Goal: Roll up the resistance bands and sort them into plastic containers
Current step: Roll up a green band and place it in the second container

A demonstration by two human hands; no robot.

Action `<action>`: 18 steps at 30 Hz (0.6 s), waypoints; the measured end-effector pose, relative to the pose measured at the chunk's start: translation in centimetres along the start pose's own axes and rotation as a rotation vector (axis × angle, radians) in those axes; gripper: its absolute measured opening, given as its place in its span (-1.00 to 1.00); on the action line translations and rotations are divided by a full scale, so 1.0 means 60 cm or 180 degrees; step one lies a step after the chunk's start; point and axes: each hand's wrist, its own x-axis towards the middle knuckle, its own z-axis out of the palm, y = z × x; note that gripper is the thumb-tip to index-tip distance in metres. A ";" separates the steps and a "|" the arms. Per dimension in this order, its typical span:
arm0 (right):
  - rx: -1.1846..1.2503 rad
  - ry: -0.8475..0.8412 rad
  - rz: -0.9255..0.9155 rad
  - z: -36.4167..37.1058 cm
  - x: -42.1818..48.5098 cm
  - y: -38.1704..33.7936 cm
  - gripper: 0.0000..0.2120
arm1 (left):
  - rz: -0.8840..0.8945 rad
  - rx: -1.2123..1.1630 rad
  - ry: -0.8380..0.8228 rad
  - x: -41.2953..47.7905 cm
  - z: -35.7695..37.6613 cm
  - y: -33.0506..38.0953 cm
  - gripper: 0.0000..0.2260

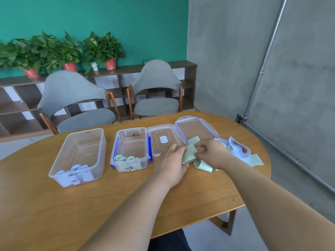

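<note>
Forearms reach up from the bottom edge to centre frame, where both hands work a green band (189,153) just above the table (108,205). Back turned to the camera, the left hand (170,160) clasps the band's lower part, steadying it. Fingers bent, the right hand (212,153) pinches the upper end, apparently starting a roll. Green rolls (125,158) already sit in the middle container (139,165), pale rolls (78,169) in the left container (101,151). Loose bands (239,147) wait at right, beside the lids (164,139).
</note>
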 end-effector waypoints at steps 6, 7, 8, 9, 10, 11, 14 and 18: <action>0.0584 0.0027 -0.0208 -0.020 -0.016 -0.028 -0.64 | -0.0157 -0.0352 0.0238 -0.008 -0.017 0.007 -0.68; 0.0650 0.0026 -0.0227 -0.024 -0.019 -0.033 -0.65 | -0.0215 -0.0443 0.0272 -0.010 -0.022 0.007 -0.72; 0.0689 0.0031 -0.0253 -0.028 -0.022 -0.037 -0.65 | -0.0272 -0.0519 0.0305 -0.011 -0.028 0.007 -0.76; 0.0711 0.0027 -0.0283 -0.032 -0.023 -0.041 -0.66 | -0.0320 -0.0571 0.0329 -0.012 -0.032 0.005 -0.79; 0.0722 0.0020 -0.0304 -0.035 -0.024 -0.045 -0.66 | -0.0347 -0.0608 0.0351 -0.012 -0.036 0.004 -0.82; 0.0709 0.0025 -0.0304 -0.037 -0.025 -0.048 -0.67 | -0.0364 -0.0635 0.0370 -0.013 -0.040 0.002 -0.83; 0.0616 0.0017 -0.0259 -0.045 -0.028 -0.061 -0.72 | -0.0416 -0.0719 0.0513 -0.015 -0.054 0.004 -0.86; -0.0008 -0.0056 -0.0346 -0.049 -0.038 -0.076 -0.65 | -0.0556 -0.0944 0.0749 -0.019 -0.077 0.009 -0.88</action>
